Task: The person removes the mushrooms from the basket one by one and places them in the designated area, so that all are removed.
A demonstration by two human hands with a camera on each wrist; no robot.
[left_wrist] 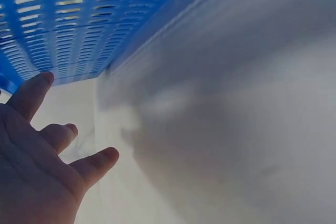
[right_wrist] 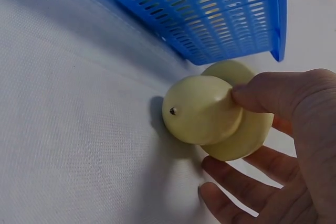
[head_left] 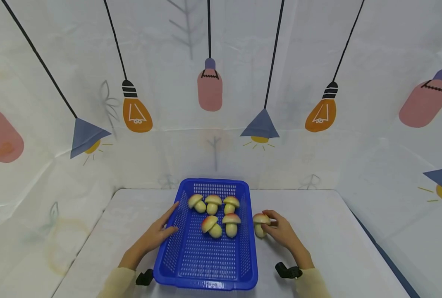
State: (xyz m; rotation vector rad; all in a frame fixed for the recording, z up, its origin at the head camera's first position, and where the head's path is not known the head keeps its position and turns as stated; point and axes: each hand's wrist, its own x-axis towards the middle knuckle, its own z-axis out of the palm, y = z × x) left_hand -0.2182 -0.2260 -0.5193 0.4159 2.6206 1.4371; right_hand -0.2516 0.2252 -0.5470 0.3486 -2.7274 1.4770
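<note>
A blue plastic basket (head_left: 206, 265) with slotted walls stands on the white table. In its far half lie several toy mushrooms (head_left: 231, 224) with pale stems and yellow caps tinged red. My left hand (head_left: 154, 236) is at the basket's left rim, its fingers spread, as the left wrist view also shows. Just outside the right wall, my right hand (head_left: 283, 232) holds another toy mushroom (head_left: 259, 220). Seen from the right wrist, the thumb (right_wrist: 262, 94) presses where stem meets cap, with the other fingers behind the cap. The rounded stem end (right_wrist: 191, 111) has a small dark spot.
The white tabletop (head_left: 328, 248) extends on both sides of the basket. Behind it hangs a white sheet (head_left: 161, 157) printed with lamps and bulbs. A black wrist device (head_left: 288, 271) sits by the right sleeve, another (head_left: 144, 277) by the left.
</note>
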